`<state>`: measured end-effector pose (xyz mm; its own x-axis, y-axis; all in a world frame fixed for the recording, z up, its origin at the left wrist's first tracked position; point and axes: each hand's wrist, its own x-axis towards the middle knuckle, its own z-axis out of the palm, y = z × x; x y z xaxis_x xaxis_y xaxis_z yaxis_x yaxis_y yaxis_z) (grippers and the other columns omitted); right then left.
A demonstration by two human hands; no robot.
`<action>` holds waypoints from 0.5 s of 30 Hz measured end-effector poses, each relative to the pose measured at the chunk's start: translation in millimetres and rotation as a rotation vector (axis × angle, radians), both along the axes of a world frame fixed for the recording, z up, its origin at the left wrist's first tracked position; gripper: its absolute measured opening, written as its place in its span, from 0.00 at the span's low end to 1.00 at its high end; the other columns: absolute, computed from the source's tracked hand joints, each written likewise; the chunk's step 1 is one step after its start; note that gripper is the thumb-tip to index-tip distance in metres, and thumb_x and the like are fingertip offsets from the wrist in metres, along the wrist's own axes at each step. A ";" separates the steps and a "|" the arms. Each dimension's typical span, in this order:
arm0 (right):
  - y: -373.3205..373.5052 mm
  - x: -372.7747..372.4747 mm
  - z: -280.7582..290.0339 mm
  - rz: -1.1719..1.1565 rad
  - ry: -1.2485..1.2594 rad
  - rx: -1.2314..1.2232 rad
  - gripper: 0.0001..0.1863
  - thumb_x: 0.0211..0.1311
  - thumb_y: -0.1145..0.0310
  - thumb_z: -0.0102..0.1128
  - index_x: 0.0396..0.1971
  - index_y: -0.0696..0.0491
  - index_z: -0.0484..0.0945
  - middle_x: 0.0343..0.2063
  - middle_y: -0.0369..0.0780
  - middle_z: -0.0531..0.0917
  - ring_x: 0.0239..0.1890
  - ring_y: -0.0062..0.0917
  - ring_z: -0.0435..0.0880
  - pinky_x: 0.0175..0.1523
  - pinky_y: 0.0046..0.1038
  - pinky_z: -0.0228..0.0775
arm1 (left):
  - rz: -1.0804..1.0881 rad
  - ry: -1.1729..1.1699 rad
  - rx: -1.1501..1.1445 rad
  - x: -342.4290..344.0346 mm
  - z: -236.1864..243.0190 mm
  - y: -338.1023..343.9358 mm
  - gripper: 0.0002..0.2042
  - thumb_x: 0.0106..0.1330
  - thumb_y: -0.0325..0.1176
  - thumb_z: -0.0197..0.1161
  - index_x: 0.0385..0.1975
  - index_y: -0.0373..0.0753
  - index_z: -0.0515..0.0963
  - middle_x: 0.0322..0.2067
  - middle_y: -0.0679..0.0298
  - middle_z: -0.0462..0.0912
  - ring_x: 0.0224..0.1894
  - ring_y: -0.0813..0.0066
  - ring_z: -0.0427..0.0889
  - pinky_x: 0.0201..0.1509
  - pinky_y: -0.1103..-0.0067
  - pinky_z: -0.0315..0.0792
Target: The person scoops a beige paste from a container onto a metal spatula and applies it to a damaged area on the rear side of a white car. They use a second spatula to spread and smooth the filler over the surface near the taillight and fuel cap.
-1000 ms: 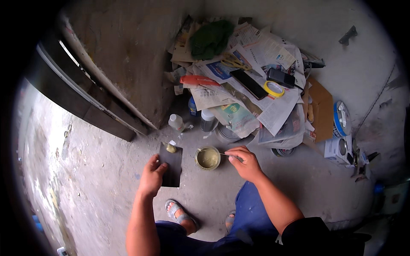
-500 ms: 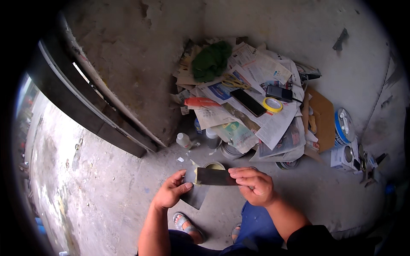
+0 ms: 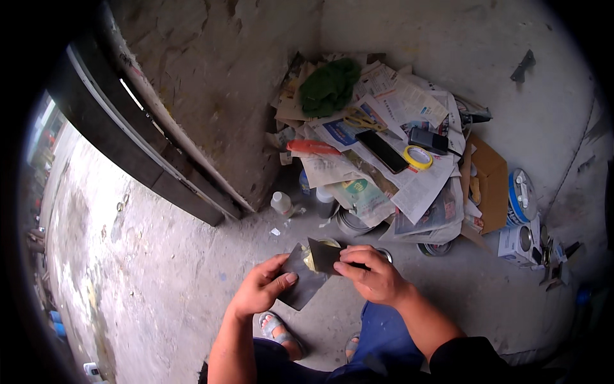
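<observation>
My left hand (image 3: 262, 287) grips a dark, flat, rectangular plate (image 3: 302, 289), with its thumb on top. A smaller dark scraper blade (image 3: 325, 257) is pinched in my right hand (image 3: 374, 275), the fingers curled over its right end. Pale yellow paste (image 3: 307, 258) clings to the blade's left edge and lies at the plate's upper edge, where the two meet. Just beyond my hands, an open round tin (image 3: 330, 242) is mostly hidden by the blade. A shiny round rim (image 3: 385, 255) shows beside my right hand.
Newspapers (image 3: 419, 192) cover a pile ahead, bearing a phone (image 3: 382, 152), yellow tape roll (image 3: 417, 157), scissors (image 3: 364, 119) and green cloth (image 3: 329, 88). A white bottle (image 3: 281, 204) stands at its left. A cardboard box (image 3: 489, 185) and blue-white bucket (image 3: 522, 197) are at right.
My right hand has tilted the scraper blade and brought it lower across the plate. My left hand has shifted slightly right with the plate. The head view has moved a little, shifting the background.
</observation>
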<state>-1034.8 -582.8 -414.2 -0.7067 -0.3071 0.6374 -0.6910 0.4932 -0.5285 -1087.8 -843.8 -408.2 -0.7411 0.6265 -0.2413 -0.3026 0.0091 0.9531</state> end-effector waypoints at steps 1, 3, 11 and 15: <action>1.3 -2.5 -5.1 -0.012 -0.012 0.020 0.23 0.46 0.84 0.62 0.45 0.52 0.79 0.40 0.40 0.75 0.44 0.35 0.76 0.48 0.31 0.73 | 0.005 0.018 -0.013 0.2 -1.0 0.0 0.17 0.66 0.26 0.58 0.55 0.32 0.69 0.43 0.66 0.78 0.45 0.81 0.74 0.51 0.82 0.68; 5.2 -5.7 -13.7 -0.021 -0.015 0.075 0.25 0.42 0.85 0.60 0.45 0.54 0.78 0.41 0.41 0.76 0.44 0.36 0.77 0.49 0.34 0.73 | 0.016 0.046 -0.034 1.4 -0.9 0.3 0.17 0.66 0.26 0.57 0.55 0.32 0.70 0.42 0.66 0.78 0.44 0.80 0.74 0.50 0.82 0.69; 17.3 -1.0 -41.6 -0.357 -0.310 -0.270 0.13 0.60 0.74 0.57 0.45 0.58 0.72 0.42 0.45 0.78 0.41 0.32 0.79 0.48 0.29 0.71 | 0.233 0.390 -0.132 7.3 0.2 4.8 0.15 0.67 0.25 0.56 0.53 0.32 0.70 0.39 0.64 0.79 0.42 0.79 0.75 0.49 0.81 0.69; 18.1 -0.4 -37.7 -0.049 -0.654 -1.002 0.18 0.63 0.73 0.55 0.51 0.59 0.64 0.41 0.37 0.78 0.41 0.16 0.76 0.45 0.22 0.69 | 0.450 0.366 0.078 13.8 3.1 15.0 0.14 0.68 0.27 0.55 0.52 0.32 0.69 0.43 0.63 0.78 0.45 0.79 0.74 0.51 0.81 0.67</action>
